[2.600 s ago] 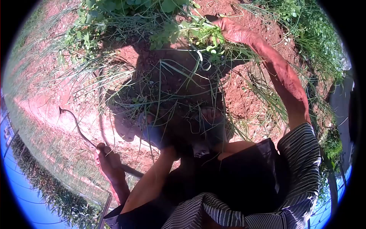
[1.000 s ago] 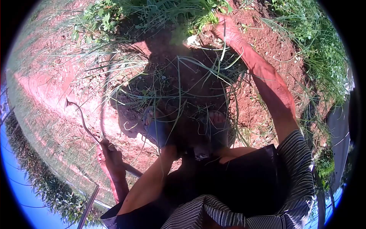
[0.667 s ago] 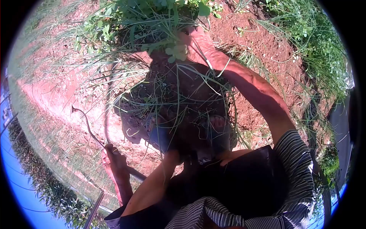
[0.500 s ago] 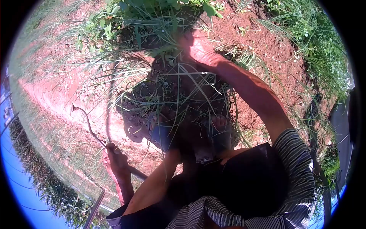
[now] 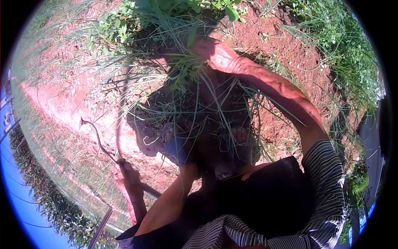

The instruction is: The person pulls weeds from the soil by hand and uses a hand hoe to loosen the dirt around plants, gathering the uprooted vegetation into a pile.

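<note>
My left hand (image 5: 127, 179) is closed round the handle of a thin curved metal tool (image 5: 98, 140), whose tip points up and away at the left. Stretched forward at the top centre, my right hand (image 5: 209, 50) is among long green grass-like blades (image 5: 178, 62). Its fingers are partly hidden by leaves and shadow, and the hand looks closed around the base of the blades. Loose blades trail from it over the shaded soil and towards my forearm.
Broad-leaved weeds (image 5: 120, 31) grow beyond my hands. Reddish soil (image 5: 286, 54) lies to the right, with dense green plants (image 5: 331, 37) past it. My feet (image 5: 239, 135) are on the shaded ground below. A metal rod (image 5: 100, 228) shows at the lower left.
My right hand has shifted slightly down and to the right, and the blades near it have moved, some now lying across my forearm. The left hand and tool have barely moved.
</note>
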Available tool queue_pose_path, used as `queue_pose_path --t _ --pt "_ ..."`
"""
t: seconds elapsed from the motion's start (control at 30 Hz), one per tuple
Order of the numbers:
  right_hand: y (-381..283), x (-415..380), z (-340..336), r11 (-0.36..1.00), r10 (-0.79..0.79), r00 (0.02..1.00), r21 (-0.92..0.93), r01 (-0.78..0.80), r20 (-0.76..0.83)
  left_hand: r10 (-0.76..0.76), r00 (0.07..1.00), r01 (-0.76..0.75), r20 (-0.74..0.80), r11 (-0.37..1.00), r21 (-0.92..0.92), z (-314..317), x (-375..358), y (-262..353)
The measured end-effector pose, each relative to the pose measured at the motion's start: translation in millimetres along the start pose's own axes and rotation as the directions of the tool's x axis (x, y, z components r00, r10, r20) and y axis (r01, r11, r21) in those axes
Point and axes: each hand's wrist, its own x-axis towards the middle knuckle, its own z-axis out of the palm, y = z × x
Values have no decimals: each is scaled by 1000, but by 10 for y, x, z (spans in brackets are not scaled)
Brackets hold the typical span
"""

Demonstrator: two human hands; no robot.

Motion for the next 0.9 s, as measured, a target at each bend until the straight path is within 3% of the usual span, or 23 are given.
queue_pose_path --t 0.03,0.1,0.13,0.17,0.23,0.3,0.37,0.4,0.5,0.53,0.63,0.67,0.7,0.77,0.83,0.9 --pt "11 68 32 993 -18 996 -115 7 -90 18 1000 -18 -23 1000 9 -4 -13 -14" --pt "-8 88 101 987 132 988 -100 -124 75 61 996 -60 -64 998 23 17 3 -31" --pt "-38 116 102 986 159 978 -74 -150 136 -92 994 78 -51 972 -223 40 25 34" --pt "-60 135 84 983 181 963 -49 -175 197 -117 992 101 -53 963 -249 35 38 17" --pt "-100 158 67 982 113 979 -170 -84 167 -162 985 139 -53 946 -293 25 72 2" --pt "-112 138 16 990 119 986 -89 -109 118 -127 992 114 -24 947 -300 17 113 -7" --pt "-133 162 28 983 147 973 -135 -123 180 -146 989 133 -12 928 -347 5 149 19" --pt "-129 138 72 979 160 964 -158 -127 214 -92 996 91 11 952 -292 28 115 66" --pt "-69 47 105 987 77 991 -148 -61 106 106 994 -107 13 989 104 -35 120 -65" --pt "-57 26 67 985 159 949 -103 -136 271 98 990 -105 97 992 69 -92 142 -87" --pt "98 -143 -179 977 148 912 84 -194 383 0 996 6 90 997 -71 -59 153 -56" --pt "20 -141 -481 855 381 873 245 -458 304 -17 997 23 71 996 -86 -44 176 -50" --pt "-84 -74 -960 644 589 761 411 -645 270 -42 998 46 42 993 -108 -21 178 -66" --pt "-48 -41 -1806 561 635 769 729 -392 -75 -94 995 91 -14 986 -138 -34 182 -63" --pt "267 -162 -2327 285 791 601 938 -197 -114 -51 997 54 60 997 -55 -258 227 -232" --pt "459 -208 -2499 492 798 603 581 -648 -2 27 994 -24 105 999 -23 -307 276 -287"
